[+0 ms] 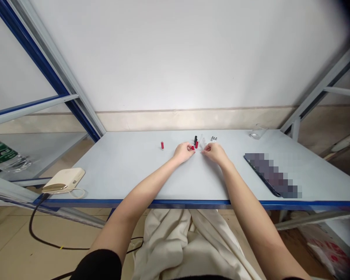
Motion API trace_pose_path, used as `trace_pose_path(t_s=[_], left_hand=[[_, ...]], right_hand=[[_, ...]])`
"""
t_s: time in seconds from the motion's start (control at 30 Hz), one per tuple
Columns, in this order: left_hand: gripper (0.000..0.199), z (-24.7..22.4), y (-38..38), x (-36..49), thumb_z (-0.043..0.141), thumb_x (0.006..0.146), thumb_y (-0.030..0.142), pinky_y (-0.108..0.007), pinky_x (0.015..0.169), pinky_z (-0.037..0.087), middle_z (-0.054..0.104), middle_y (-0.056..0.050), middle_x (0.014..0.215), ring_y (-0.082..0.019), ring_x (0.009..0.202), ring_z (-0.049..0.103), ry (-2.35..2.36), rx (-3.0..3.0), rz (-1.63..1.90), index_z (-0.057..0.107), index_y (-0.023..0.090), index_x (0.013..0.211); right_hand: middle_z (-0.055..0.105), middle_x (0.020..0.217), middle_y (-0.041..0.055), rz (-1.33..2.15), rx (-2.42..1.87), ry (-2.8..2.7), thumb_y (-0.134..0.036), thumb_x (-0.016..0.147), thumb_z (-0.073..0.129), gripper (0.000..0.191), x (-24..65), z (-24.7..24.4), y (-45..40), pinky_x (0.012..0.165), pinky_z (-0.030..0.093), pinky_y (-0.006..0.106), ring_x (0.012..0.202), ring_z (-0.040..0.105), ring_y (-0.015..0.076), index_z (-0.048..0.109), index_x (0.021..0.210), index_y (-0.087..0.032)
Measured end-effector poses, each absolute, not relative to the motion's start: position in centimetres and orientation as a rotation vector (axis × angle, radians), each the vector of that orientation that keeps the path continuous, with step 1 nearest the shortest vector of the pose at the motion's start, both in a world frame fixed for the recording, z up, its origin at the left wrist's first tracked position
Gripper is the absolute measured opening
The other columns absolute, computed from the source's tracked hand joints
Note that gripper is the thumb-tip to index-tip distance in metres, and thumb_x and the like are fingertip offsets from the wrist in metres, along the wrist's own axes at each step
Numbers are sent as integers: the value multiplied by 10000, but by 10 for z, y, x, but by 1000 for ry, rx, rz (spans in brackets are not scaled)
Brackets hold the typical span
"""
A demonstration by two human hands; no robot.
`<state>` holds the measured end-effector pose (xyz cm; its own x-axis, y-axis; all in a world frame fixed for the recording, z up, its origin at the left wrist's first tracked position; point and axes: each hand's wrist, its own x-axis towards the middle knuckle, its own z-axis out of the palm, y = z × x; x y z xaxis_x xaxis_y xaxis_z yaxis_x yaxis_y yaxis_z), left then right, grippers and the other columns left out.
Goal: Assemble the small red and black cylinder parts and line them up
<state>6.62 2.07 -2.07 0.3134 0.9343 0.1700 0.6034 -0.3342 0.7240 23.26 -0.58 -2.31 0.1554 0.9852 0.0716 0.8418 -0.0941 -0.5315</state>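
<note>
1. The person's left hand (183, 152) is half curled, its fingertips pinched in at a small glossy red cylinder (193, 148); I cannot tell whether it is actually gripped.
2. The right hand (216, 153) is also half curled, with its fingers just beside a slim clear plastic tube (203, 144); I cannot tell whether it has hold of it.
3. Between the hands stand an upright red cylinder (196, 144) and a slim black cylinder (195, 139).
4. Small grey metal parts (213, 138) lie beyond the right hand, and a lone upright red cylinder (162, 145) stands well left.
5. All of these sit mid-bench on the pale grey, blue-edged bench (119, 173).
6. Further right are a clear glass tumbler (258, 132) and a blurred dark flat tablet (270, 175); a cream rectangular box (63, 181) sits at the left corner.
</note>
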Motion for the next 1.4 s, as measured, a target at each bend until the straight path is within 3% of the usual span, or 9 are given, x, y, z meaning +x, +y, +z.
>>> trace_pose_path(t_s=[0.67,0.83,0.97,1.1,1.4], left_hand=[[128,-19,25,92,587,733,276,-259,674,422,663,-57,832,-176,759,592,1565,2156,590,638,172,789],[248,-10,17,80,617,742,350,-286,755,428,653,-84,916,-209,858,585,1539,2318,597,628,165,905],[216,8,9,46,516,820,270,-317,837,405,626,-93,984,-219,941,549,1496,2541,744,593,162,991],[269,17,8,9,404,870,220,-351,886,378,573,-118,1076,-236,1012,508,1752,2521,978,556,169,1086],[394,-3,19,-17,380,883,305,-354,774,424,592,-144,1040,-262,904,579,2006,2232,707,481,187,1246]], right_hand=[[664,832,85,311,-2139,-1732,-330,781,557,204,226,-24,-3,611,351,246,773,593,179,652,846,-162],[667,863,99,280,-2162,-1775,-358,781,562,244,227,-21,-7,611,361,248,797,603,191,644,886,-153],[666,873,135,254,-2231,-1814,-345,769,577,241,226,-15,-13,596,367,265,785,612,215,643,880,-142],[661,837,145,232,-2160,-1873,-354,793,539,226,218,-7,-20,580,357,272,744,608,220,641,798,-153],[629,730,68,284,-1685,-2047,-321,857,440,202,194,1,-29,585,329,258,638,544,167,553,765,-181]])
